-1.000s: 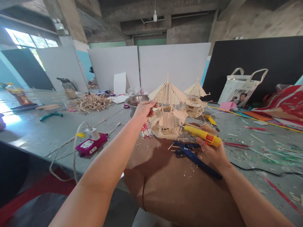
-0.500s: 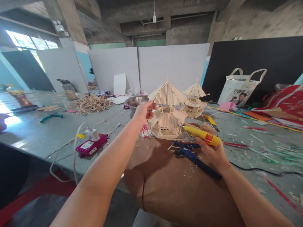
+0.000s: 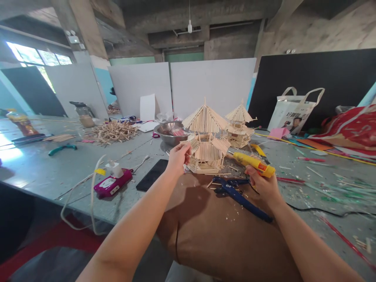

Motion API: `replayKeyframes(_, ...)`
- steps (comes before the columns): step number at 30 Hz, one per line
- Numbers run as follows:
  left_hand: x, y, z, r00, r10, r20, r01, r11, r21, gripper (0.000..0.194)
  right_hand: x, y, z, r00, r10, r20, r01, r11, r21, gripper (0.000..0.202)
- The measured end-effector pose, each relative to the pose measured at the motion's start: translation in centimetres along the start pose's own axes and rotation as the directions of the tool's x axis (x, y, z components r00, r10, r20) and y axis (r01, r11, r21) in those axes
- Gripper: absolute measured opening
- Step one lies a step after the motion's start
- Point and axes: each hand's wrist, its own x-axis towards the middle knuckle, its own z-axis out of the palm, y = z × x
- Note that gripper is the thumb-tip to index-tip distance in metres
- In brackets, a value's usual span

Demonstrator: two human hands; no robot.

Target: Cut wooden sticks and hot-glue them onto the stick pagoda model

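While the right hand (image 3: 266, 184) grips the glue gun (image 3: 252, 162), the left hand (image 3: 178, 158) is at the stick house

Stick house (image 3: 205, 152) stands upright on the table (image 3: 85, 162), in from the near edge, roughly mid-width. Two roof tiers, pale sticks; pointed top tier, flared lower tier.

Left hand: fingers curled at the house's left side, by the lower roof. Can't tell whether they pinch anything.

Right hand: wrapped round the yellow glue gun, nozzle aimed at the house's lower roof, near its right side. Contact at the tip: can't tell.

Blue pliers (image 3: 242, 201) lie on the brown sheet (image 3: 223, 239) at the table's near edge, just below the gun, handles toward the right forearm.

Second stick house (image 3: 239, 127) sits behind the first, to its right, closer to the far edge. Metal bowl (image 3: 167, 139) behind the left hand. Stick pile (image 3: 114, 132) farther left, toward the far edge. Black flat slab (image 3: 152, 176) beside the left forearm; purple power strip (image 3: 114, 184) left of that, close to the near edge, white plug in it.
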Motion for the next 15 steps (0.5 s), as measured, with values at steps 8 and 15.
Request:
replayKeyframes(8, -3.2, -3.0, 0.9, 0.896, 0.269, 0.353, -0.436, 0.686, 0.583, 0.04, 0.6, 0.1, -0.3, 0.986, 0.134, -0.096, -0.119, 0.982, 0.15, 0.03)
replayKeyframes(15, -4.3, -5.2, 1.5, 0.773, 0.15, 0.617, -0.605, 0.466, 0.646, 0.032, 1.7, 1.0, -1.0, 0.885, 0.412, -0.216, -0.337, 0.889, 0.311, 0.031)
